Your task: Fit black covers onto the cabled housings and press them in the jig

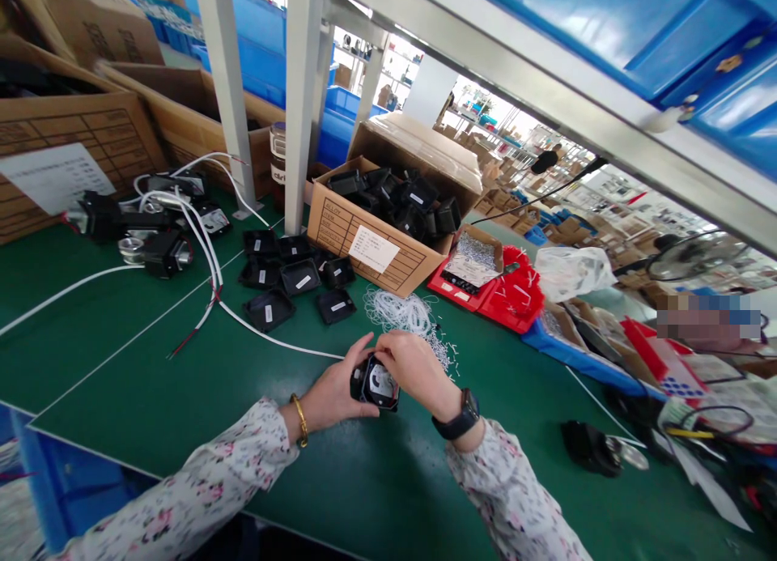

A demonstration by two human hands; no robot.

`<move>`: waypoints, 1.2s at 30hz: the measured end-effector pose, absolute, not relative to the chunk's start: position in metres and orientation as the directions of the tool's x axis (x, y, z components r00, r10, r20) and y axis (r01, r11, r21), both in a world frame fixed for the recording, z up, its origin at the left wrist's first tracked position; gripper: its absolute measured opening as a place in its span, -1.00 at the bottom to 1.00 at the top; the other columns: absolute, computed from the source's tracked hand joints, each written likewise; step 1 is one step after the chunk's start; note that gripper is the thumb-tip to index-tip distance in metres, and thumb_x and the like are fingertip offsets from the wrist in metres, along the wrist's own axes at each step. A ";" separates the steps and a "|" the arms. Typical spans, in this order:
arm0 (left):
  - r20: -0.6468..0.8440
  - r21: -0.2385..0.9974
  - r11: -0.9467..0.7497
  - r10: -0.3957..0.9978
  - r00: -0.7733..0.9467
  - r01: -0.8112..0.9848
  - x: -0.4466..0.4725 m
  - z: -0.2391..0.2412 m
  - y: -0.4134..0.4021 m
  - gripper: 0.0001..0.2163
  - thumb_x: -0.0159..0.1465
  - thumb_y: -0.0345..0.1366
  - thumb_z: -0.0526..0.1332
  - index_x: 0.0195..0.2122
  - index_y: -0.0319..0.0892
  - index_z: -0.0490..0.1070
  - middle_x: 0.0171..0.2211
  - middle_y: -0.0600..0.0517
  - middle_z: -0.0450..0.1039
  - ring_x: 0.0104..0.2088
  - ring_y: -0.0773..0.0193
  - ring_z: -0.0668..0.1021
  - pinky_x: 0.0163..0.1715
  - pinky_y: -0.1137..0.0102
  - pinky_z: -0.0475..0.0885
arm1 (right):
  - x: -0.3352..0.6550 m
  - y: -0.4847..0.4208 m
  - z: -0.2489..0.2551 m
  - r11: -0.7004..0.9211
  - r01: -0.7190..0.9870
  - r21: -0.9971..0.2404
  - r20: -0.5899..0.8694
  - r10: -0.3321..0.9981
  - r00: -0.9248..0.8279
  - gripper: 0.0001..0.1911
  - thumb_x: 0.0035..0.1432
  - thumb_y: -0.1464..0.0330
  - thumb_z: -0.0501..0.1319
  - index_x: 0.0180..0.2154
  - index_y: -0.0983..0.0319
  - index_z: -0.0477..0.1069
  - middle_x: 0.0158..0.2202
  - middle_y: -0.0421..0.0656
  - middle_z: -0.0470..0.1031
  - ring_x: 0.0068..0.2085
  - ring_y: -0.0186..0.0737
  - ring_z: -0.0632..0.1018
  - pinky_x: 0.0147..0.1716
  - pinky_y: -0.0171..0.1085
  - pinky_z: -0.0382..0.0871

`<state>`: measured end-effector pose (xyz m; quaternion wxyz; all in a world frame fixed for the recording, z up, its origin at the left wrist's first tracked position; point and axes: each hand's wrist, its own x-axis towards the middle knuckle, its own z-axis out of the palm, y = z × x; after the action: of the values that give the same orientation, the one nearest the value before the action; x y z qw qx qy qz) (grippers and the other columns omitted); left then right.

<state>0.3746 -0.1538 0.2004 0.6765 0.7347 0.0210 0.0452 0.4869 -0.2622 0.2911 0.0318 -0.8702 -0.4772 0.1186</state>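
Left hand (333, 389) clasps the black housing (380, 388) — likely light, stiff, best held by its sides; right hand (416, 371) bunched over it — pinch unclear.

Floral sleeves (234, 457), gold bracelet (299, 420), watch (466, 416)

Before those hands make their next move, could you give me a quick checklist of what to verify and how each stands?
1. Left hand steadies the black unit: ok, it grips the side.
2. Unit's open side visible: ok, its inner parts show.
3. Right hand holds something: cannot tell, its fingertips are hidden.
4. White cable joined to the unit: cannot tell, the left hand covers where it ends.
5. Table beside the right hand free of loose bits: not ok, small white pieces lie scattered there.
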 end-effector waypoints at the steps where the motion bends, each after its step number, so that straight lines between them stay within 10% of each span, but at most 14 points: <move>1: 0.043 0.996 -0.084 0.090 0.995 -0.036 0.374 0.200 -0.154 0.03 -0.14 -0.32 0.42 0.26 -0.05 -0.26 0.15 -0.11 0.21 0.12 0.06 0.32 0.10 0.20 0.20 | 0.487 -0.262 0.291 -0.542 0.824 -0.162 -0.183 0.838 0.515 -0.84 0.17 0.40 0.08 -0.39 0.21 0.42 -0.36 -0.19 0.45 -0.31 -0.28 0.46 -0.36 -0.36 0.17; 12: 0.064 0.990 -0.129 0.088 0.994 -0.052 0.371 0.200 -0.155 0.03 -0.13 -0.34 0.42 0.26 -0.07 -0.26 0.14 -0.10 0.24 0.11 0.08 0.34 0.09 0.23 0.24 | 0.486 -0.256 0.298 -0.617 0.771 -0.155 -0.276 0.777 0.566 -0.85 0.13 0.34 0.12 -0.41 0.23 0.43 -0.41 -0.17 0.47 -0.36 -0.28 0.45 -0.42 -0.36 0.14; 17: 0.066 0.975 -0.218 0.090 0.994 -0.045 0.366 0.205 -0.156 -0.20 -0.13 -0.39 0.41 0.14 -0.01 0.08 0.09 -0.02 0.29 0.08 0.08 0.37 0.07 0.22 0.27 | 0.494 -0.255 0.295 -0.670 0.718 -0.186 -0.314 0.733 0.603 -0.85 0.05 0.34 0.17 -0.45 0.26 0.47 -0.45 -0.10 0.47 -0.39 -0.23 0.45 -0.47 -0.34 0.14; 28: 0.105 0.956 -0.282 0.076 0.992 -0.080 0.365 0.208 -0.157 -0.44 -0.06 -0.34 0.38 -0.04 -0.09 0.18 0.16 -0.08 0.20 0.12 0.12 0.33 0.11 0.20 0.22 | 0.510 -0.299 0.274 -0.590 0.529 -0.610 -0.378 0.804 0.460 -0.83 0.08 0.52 0.05 -0.30 0.26 0.38 -0.42 -0.21 0.45 -0.46 -0.39 0.47 -0.49 -0.44 0.33; 36: 0.042 0.977 -0.214 0.218 0.975 0.006 0.376 0.224 -0.162 -0.69 0.25 -0.21 0.04 0.00 -0.17 0.19 -0.02 -0.14 0.42 -0.05 0.13 0.49 -0.07 0.25 0.37 | 0.464 -0.322 0.229 -0.343 -0.420 -0.840 -0.537 0.636 0.554 -0.66 0.23 0.14 -0.06 -0.10 0.24 0.13 -0.41 -0.14 0.44 -0.53 -0.23 0.54 -0.61 -0.30 0.45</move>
<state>0.3758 -0.1617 0.2236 0.6228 0.7744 0.0723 0.0852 0.4639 -0.3218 0.2286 0.5676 -0.6745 -0.0800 0.4653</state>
